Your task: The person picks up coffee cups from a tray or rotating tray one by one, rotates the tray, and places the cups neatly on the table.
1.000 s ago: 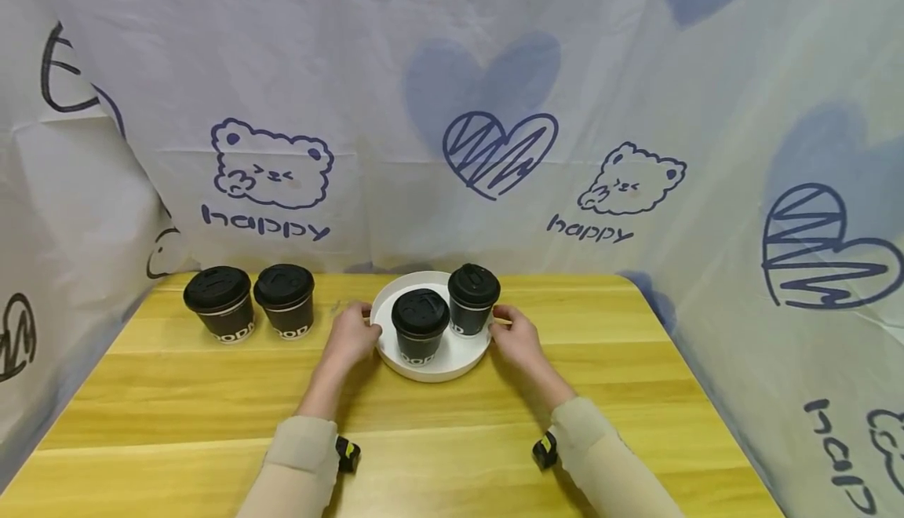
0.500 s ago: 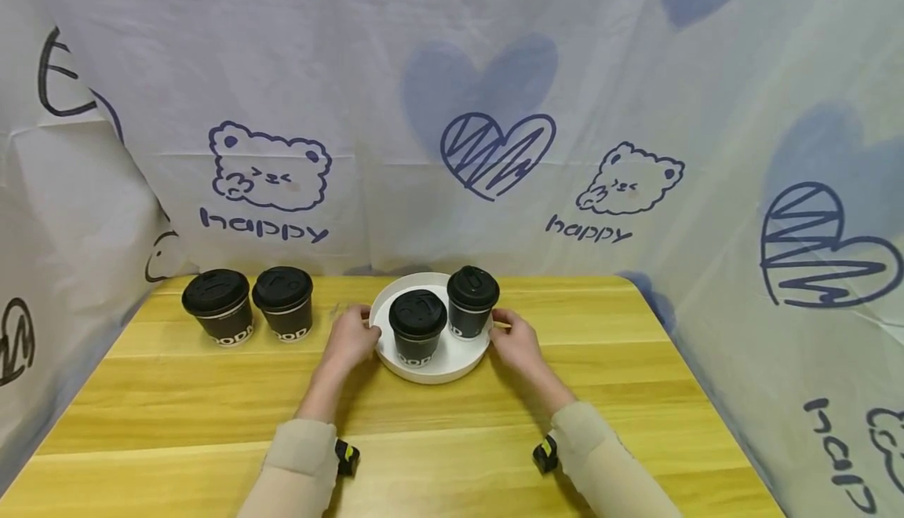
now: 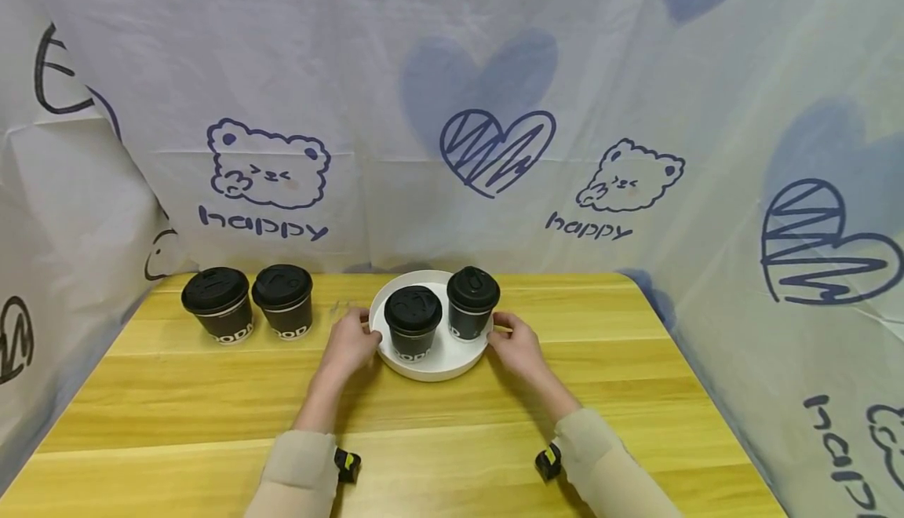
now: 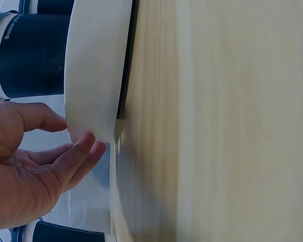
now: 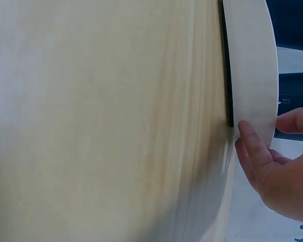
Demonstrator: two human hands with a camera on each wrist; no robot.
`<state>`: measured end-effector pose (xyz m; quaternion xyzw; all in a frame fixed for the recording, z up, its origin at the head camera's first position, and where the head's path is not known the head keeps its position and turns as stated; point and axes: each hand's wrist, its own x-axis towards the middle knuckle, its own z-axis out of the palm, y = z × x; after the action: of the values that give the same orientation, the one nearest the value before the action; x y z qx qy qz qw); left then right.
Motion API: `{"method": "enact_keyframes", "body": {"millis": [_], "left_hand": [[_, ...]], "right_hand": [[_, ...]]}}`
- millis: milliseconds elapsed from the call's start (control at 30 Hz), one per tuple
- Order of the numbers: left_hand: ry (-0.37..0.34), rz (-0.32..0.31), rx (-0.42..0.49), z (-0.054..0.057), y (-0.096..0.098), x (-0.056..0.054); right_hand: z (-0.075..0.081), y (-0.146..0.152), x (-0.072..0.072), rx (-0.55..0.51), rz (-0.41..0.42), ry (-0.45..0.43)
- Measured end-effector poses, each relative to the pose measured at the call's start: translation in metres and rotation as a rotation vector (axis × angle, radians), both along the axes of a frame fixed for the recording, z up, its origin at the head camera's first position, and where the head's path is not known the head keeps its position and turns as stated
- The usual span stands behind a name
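Observation:
A round white tray (image 3: 432,374) with a raised rim carries two black paper coffee cups with black lids. The front-left cup (image 3: 413,337) and the rear-right cup (image 3: 469,322) both stand upright, slightly apart. My left hand (image 3: 351,343) pinches the tray's left edge. In the left wrist view, that hand (image 4: 33,166) has its thumb at the rim and its fingertips against the outer wall. On the opposite side my right hand (image 3: 518,343) pinches the rim likewise, as the right wrist view shows with that hand (image 5: 283,166). Whether the tray touches the table cannot be told.
Two more lidded black cups, the far-left cup (image 3: 222,310) and its neighbour (image 3: 286,306), stand upright left of my left hand. The yellow wood-grain table (image 3: 438,447) ends at the back against a white printed cloth (image 3: 395,188), which also hangs along both sides.
The front-left cup has slid a little to the left on the tray. Both hands keep their hold on the rim, and the tray stays nearly in place.

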<state>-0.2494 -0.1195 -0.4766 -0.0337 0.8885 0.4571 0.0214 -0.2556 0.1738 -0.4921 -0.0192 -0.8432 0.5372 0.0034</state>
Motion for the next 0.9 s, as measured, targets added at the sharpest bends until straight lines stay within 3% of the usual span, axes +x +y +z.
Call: {"method": "enact_keyframes", "body": {"millis": [467,900], "left_hand": [[0.005,0.0,0.006,0.0,0.0,-0.001],[0.049,-0.034,0.001,0.001,-0.005,-0.014]], "right_hand": [[-0.002,0.002,-0.006,-0.048,-0.055,-0.001],[-0.005,0.005,-0.013,0.03,-0.014,0.032]]}}
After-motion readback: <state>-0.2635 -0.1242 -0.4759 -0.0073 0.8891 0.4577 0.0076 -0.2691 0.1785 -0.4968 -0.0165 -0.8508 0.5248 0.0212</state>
